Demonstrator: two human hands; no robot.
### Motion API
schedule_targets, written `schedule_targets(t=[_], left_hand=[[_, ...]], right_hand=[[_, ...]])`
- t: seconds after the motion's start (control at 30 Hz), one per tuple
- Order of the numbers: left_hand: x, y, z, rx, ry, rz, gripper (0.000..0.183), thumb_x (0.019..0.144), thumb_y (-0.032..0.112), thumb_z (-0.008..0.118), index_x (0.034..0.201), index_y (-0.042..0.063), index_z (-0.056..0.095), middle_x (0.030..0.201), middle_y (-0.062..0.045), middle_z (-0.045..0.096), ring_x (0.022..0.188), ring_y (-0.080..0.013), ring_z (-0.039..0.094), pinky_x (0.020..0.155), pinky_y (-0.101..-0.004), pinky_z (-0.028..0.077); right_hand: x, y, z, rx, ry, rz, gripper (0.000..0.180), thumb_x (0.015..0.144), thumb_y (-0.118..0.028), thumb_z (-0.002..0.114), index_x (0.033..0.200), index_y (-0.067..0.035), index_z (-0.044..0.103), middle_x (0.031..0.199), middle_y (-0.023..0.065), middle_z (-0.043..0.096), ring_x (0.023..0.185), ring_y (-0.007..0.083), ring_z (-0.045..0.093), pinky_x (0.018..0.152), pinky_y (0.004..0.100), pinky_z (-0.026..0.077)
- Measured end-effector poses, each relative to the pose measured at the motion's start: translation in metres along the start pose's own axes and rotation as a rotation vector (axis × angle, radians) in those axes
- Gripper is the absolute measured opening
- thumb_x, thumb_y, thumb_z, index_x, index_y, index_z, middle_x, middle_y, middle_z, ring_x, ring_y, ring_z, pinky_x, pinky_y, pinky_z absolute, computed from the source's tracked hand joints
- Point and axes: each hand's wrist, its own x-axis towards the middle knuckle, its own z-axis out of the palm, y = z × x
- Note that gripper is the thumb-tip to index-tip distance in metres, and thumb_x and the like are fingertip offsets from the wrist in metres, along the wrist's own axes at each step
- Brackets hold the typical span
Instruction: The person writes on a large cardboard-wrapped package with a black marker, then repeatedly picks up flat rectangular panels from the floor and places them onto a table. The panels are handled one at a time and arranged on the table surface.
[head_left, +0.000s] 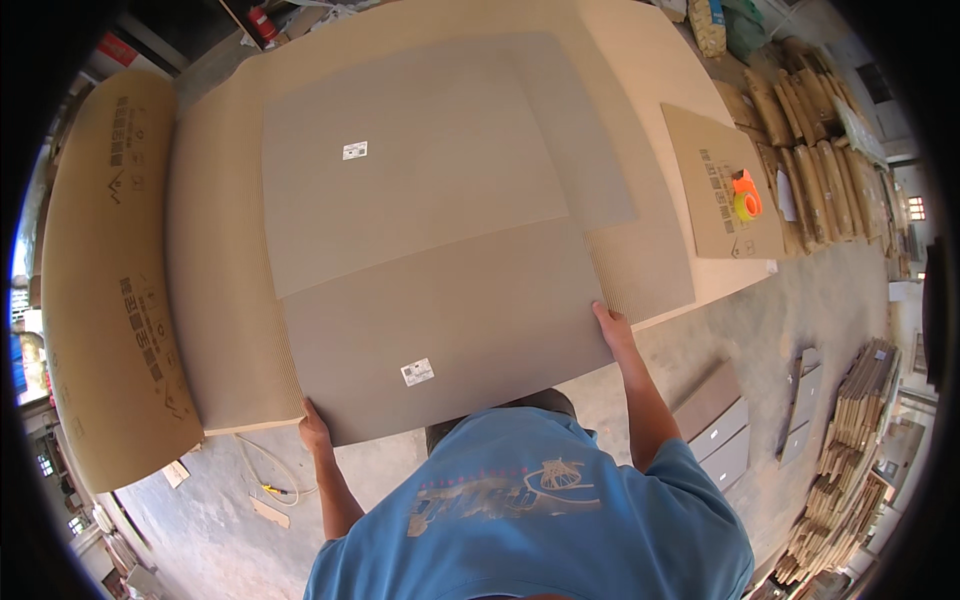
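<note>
A flat grey-brown panel (480, 307) with a white printed label (418, 372) is held between my hands, its near edge out past the front edge of the work table. My left hand (314, 429) grips its near left corner, thumb on top. On the right side, my right hand (615, 328) holds the panel's edge, also with the thumb on top. Beyond it lies a second grey-brown panel (420, 202), also bearing a label (355, 151); the two meet or overlap along a line. Corrugated cardboard (225, 300) is spread underneath, over the table. My fingers under the panel are hidden.
A big cardboard roll (112, 285) stands along the left side. At right, an orange tape dispenser (745, 196) rests on a printed cardboard piece (720, 187). Wrapped packages (821, 187) are stacked beyond. Panels (724, 442) lie on the floor at right; an air hose (277, 491) lies at left.
</note>
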Motion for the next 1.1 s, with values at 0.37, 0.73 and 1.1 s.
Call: schedule_targets(t=[0.37,0.73,1.1], left_hand=[[-0.154,-0.108,0.018,-0.016,0.166,-0.204,0.084,0.085,0.069,0.031,0.089,-0.008,0.067,0.083,-0.023,0.066,0.081,-0.0369,0.062,0.073,-0.0461,0.046],[-0.132,0.12,0.028,-0.071,0.096,0.294,0.076,0.087,0.062,0.034,0.091,-0.007,0.065,0.088,-0.03,0.061,0.091,-0.0427,0.06,0.08,-0.0449,0.045],[-0.022,0.254,0.039,0.068,-0.029,0.446,0.055,0.08,0.049,0.053,0.098,-0.002,0.065,0.1,-0.022,0.064,0.096,-0.0359,0.06,0.082,-0.0424,0.048]], right_hand=[[-0.068,0.084,-0.073,-0.177,0.078,-0.318,0.045,0.079,-0.042,0.063,0.069,0.001,0.056,0.061,0.0145,0.059,0.058,0.0281,0.058,0.055,0.0396,0.043],[-0.085,0.161,-0.152,0.683,0.004,-0.146,0.038,0.087,-0.024,0.061,0.111,0.005,0.058,0.101,0.0096,0.065,0.09,0.0155,0.06,0.081,0.0286,0.047],[-0.047,0.082,-0.102,0.627,0.131,-0.133,0.039,0.087,-0.024,0.061,0.11,0.006,0.057,0.104,0.0113,0.062,0.091,0.0203,0.059,0.082,0.0322,0.046]])
